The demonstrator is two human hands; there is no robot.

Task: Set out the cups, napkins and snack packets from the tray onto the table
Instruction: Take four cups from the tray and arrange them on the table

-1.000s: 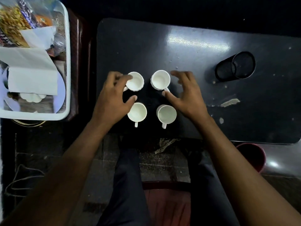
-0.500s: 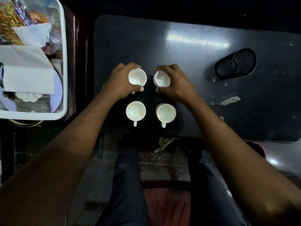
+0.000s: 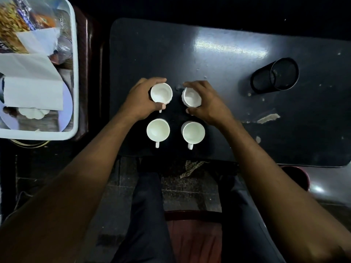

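Several white cups stand in a square on the dark table (image 3: pixel 228 111). My left hand (image 3: pixel 139 100) wraps around the far left cup (image 3: pixel 161 92). My right hand (image 3: pixel 206 103) wraps around the far right cup (image 3: pixel 191 97). Two more cups, the near left cup (image 3: pixel 158 130) and the near right cup (image 3: pixel 193 132), stand free with handles pointing toward me. The white tray (image 3: pixel 75 73) at the left holds white napkins (image 3: pixel 32 88), snack packets (image 3: pixel 20 21) and a white ribbed item (image 3: pixel 31 113) on a plate.
A black mesh pen holder (image 3: pixel 275 75) lies on its side at the table's right. A torn paper scrap (image 3: pixel 268 118) lies near it. A dark red bucket (image 3: pixel 296 176) sits below the table's right front edge. My legs are under the front edge.
Both hands went from hovering with spread fingers to closing around the two far cups. The two near cups have not moved.
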